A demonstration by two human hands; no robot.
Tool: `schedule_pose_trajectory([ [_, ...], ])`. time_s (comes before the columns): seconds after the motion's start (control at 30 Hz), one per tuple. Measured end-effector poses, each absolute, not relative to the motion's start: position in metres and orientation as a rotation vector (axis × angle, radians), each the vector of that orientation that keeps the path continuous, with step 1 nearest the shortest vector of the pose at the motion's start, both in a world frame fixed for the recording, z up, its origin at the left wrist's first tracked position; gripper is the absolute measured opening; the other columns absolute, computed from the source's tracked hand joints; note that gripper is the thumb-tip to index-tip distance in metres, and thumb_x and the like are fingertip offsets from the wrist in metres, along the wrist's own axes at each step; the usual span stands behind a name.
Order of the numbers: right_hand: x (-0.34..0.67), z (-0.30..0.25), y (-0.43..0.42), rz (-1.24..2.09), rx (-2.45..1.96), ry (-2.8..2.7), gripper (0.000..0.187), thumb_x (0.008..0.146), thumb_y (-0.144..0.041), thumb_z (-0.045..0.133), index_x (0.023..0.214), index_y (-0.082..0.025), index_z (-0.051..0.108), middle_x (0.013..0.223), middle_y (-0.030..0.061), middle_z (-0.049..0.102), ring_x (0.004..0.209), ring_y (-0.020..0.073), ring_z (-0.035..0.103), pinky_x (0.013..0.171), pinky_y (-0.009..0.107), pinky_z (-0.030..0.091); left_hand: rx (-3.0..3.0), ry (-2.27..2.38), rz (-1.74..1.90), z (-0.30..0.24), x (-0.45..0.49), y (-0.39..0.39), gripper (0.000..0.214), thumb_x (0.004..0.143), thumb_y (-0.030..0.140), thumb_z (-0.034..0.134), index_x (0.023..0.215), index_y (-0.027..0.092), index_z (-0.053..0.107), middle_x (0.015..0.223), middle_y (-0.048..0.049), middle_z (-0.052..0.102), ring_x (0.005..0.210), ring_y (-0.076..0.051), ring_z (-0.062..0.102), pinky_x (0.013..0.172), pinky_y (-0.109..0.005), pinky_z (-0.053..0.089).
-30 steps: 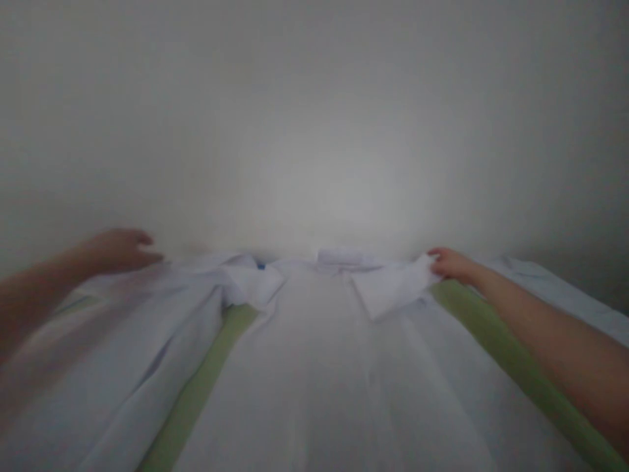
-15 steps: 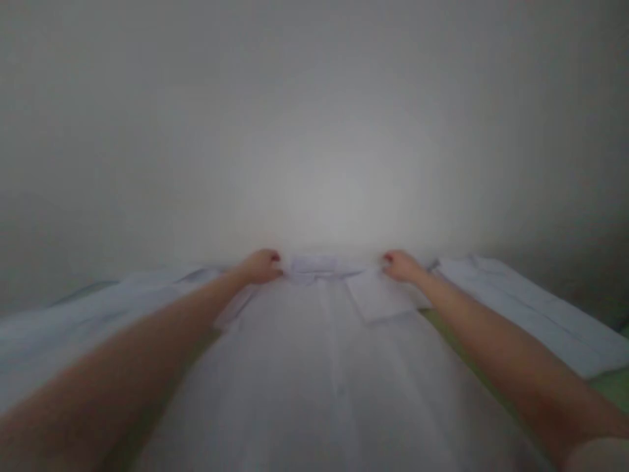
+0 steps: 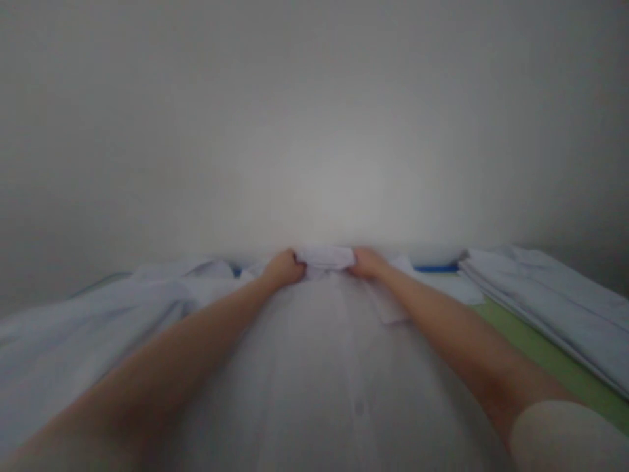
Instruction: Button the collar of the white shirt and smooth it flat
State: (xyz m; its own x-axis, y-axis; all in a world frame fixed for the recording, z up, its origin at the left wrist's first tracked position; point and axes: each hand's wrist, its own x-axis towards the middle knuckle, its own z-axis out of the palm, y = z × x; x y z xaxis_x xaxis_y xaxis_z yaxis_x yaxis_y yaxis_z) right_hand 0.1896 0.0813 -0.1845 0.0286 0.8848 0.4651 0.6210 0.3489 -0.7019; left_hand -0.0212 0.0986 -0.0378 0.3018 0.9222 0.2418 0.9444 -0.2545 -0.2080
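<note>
Low in the frame we see the white shirt (image 3: 314, 367) spread flat over a green surface (image 3: 540, 351). At mid-frame its collar (image 3: 324, 257) sits between our left hand (image 3: 285, 267) and right hand (image 3: 366, 263), both seemingly curled, gripping its ends. Folded white cloths (image 3: 545, 295) lie right.

The white shirt (image 3: 314, 367) is smooth matt cloth on a matt green cover (image 3: 540, 354).

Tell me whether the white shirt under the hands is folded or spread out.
Spread out: the white shirt lies flat, button placket up; left hand and right hand grip its collar.
</note>
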Motion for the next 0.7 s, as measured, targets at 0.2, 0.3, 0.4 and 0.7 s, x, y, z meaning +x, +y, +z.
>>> schedule_pose_trajectory([
  [0.2,0.192,-0.135,0.067,0.384,-1.293,-1.537,0.035,0.076,-0.04,0.056,0.098,-0.014,0.068,0.101,0.0139,0.066,0.096,0.0256,0.061,0.078,0.031,0.045,-2.552,-2.103,-0.281,-0.029,0.013,0.074,0.059,0.08,0.066,0.034,0.077,0.013,0.06,0.079,-0.0178,0.068,0.071,-0.024,0.067,0.063,-0.035,0.054],
  [0.3,0.184,-0.103,0.044,0.545,-1.113,-1.442,0.026,0.08,-0.032,0.052,0.093,-0.015,0.065,0.091,0.0099,0.067,0.081,0.0191,0.063,0.068,0.026,0.047,-3.038,-2.282,-0.456,-0.021,0.043,0.041,0.067,0.073,0.076,0.036,0.078,0.014,0.06,0.083,-0.0167,0.068,0.079,-0.026,0.067,0.068,-0.038,0.055],
  [0.4,0.203,-0.09,0.012,0.9,-0.762,-1.376,0.014,0.078,-0.02,0.048,0.081,-0.013,0.059,0.069,0.005,0.063,0.058,0.0135,0.058,0.053,0.022,0.046,-3.359,-2.315,-0.778,-0.024,0.099,0.004,0.054,0.073,0.065,0.051,0.085,0.014,0.062,0.082,-0.0136,0.068,0.082,-0.027,0.066,0.072,-0.04,0.054],
  [0.7,0.313,-0.115,-0.031,1.38,-0.239,-1.42,0.024,0.067,-0.006,0.059,0.09,-0.013,0.056,0.072,0.0036,0.064,0.061,0.0119,0.061,0.063,0.026,0.053,-2.814,-2.273,-1.694,-0.026,0.164,-0.012,0.009,0.078,0.021,0.057,0.086,0.016,0.06,0.068,-0.0052,0.064,0.071,-0.02,0.066,0.069,-0.034,0.056],
])
